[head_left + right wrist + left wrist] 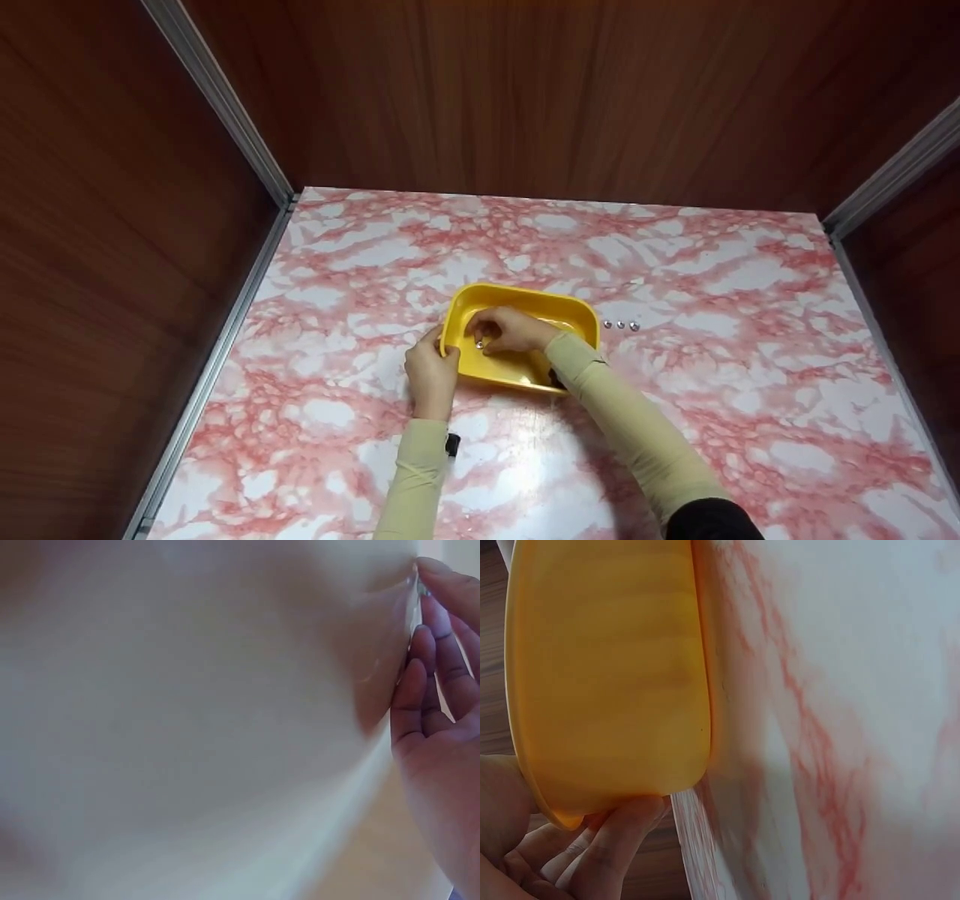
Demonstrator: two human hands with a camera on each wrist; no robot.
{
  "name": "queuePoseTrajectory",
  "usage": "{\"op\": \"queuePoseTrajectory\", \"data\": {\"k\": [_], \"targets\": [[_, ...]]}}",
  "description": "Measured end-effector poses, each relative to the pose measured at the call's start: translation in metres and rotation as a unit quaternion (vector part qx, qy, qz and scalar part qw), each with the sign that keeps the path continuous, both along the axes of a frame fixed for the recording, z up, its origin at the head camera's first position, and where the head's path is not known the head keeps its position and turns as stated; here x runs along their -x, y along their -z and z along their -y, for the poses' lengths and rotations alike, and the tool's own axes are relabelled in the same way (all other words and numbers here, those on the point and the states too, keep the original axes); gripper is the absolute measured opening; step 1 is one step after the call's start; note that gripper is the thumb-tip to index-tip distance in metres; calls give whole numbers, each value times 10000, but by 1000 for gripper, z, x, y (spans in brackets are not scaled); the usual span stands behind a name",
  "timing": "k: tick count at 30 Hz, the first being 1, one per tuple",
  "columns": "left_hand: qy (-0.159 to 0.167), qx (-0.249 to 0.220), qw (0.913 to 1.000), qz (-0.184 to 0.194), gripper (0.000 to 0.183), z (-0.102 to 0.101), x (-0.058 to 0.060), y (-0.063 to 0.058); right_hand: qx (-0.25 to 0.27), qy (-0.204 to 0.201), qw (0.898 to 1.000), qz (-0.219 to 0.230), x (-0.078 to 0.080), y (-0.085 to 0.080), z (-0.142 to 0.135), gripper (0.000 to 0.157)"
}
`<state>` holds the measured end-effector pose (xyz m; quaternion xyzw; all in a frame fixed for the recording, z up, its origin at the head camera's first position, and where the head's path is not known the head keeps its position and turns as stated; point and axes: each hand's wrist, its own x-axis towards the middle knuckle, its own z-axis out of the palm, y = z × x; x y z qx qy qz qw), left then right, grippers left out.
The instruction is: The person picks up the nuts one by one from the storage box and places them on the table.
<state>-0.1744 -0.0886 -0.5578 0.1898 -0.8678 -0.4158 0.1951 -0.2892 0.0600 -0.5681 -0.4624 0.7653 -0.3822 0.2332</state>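
A yellow plastic bin [517,379] sits on the marbled table. My left hand [433,375] grips its left end, the thumb over the rim and the fingers against the outer wall; the left wrist view shows this hand [592,847] at the bin's corner. Inside the bin, my right hand [510,330] reaches low toward the left part of the floor. Its thumb and fingertips pinch a small shiny silver piece [479,345]. In the right wrist view the same piece [424,589] shows between the fingertips of the right hand [442,690], beside its reflection.
Three small shiny silver pieces [621,325] lie in a row on the table [735,420], just right of the bin. Dark wood panels [525,97] with metal edge strips [225,97] enclose the table at the back and sides.
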Motion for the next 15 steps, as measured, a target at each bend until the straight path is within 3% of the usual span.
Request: {"op": "queuePoseTrajectory", "data": {"k": [15], "targets": [[43, -137, 9999, -92, 35, 0, 0, 0, -141, 95, 9998, -66, 3, 6, 2, 31]]}}
